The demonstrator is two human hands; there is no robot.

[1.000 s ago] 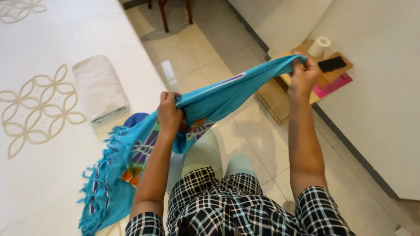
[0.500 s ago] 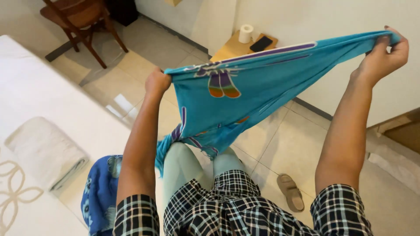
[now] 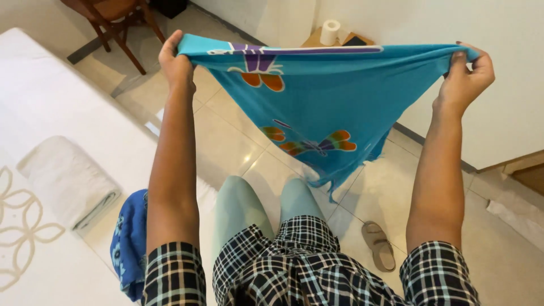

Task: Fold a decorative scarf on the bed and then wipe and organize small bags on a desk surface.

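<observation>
Here both hands are closed on the top edge of a turquoise cloth [image 3: 317, 107] with orange and purple patterns, the left hand [image 3: 174, 59] pinching one corner and the right hand [image 3: 466, 76] the other, so it hangs stretched between them in the air above the tiled floor [image 3: 226, 141]. Below the left arm a folded white towel [image 3: 68, 181] and a blue patterned cloth [image 3: 129, 238] lie on the white bed [image 3: 51, 102], a sandal [image 3: 378, 245] rests on the floor, and a wooden chair [image 3: 116, 17] stands beyond.

Thin matt turquoise cloth [image 3: 317, 96] with frayed edge; glossy tiled floor [image 3: 226, 141]; soft white folded towel [image 3: 68, 181].
</observation>
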